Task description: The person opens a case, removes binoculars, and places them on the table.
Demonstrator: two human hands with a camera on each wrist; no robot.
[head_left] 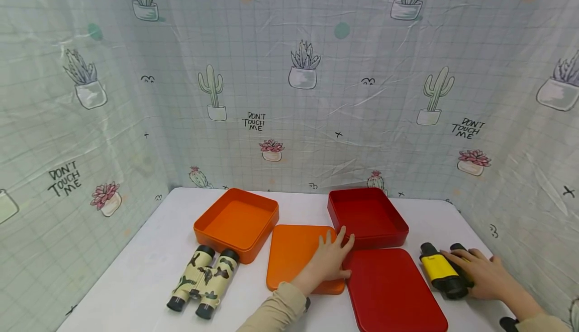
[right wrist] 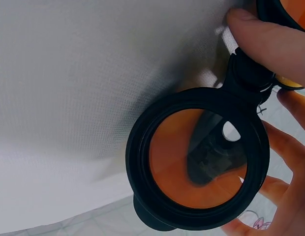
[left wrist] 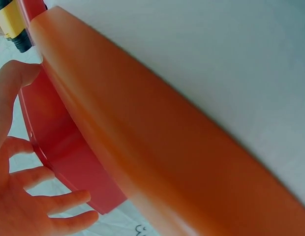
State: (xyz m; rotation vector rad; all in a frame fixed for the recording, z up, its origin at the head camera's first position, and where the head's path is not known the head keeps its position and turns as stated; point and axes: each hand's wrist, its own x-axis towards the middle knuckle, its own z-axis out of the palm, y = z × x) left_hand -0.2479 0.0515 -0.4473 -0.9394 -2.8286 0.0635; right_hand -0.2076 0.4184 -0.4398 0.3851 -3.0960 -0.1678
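My left hand (head_left: 323, 264) hovers over or touches the right part of the orange lid (head_left: 287, 256), fingers spread, beside the near corner of the red box (head_left: 367, 217); contact is unclear. In the left wrist view, the lid's orange surface (left wrist: 142, 123) fills much of the picture, with the spread fingers left of it. On the right, my right hand (head_left: 488, 277) grips the yellow-and-black binoculars (head_left: 438, 267) lying on the table. The right wrist view shows one big lens (right wrist: 197, 157) close up, the thumb over the joint and the other fingers on the far side.
A red lid (head_left: 393, 292) lies in front of the red box. At the left, an orange box (head_left: 237, 216) stands behind camouflage binoculars (head_left: 218, 282). Cactus-printed sheeting (head_left: 303, 115) walls off the back and both sides of the white table (head_left: 131, 281).
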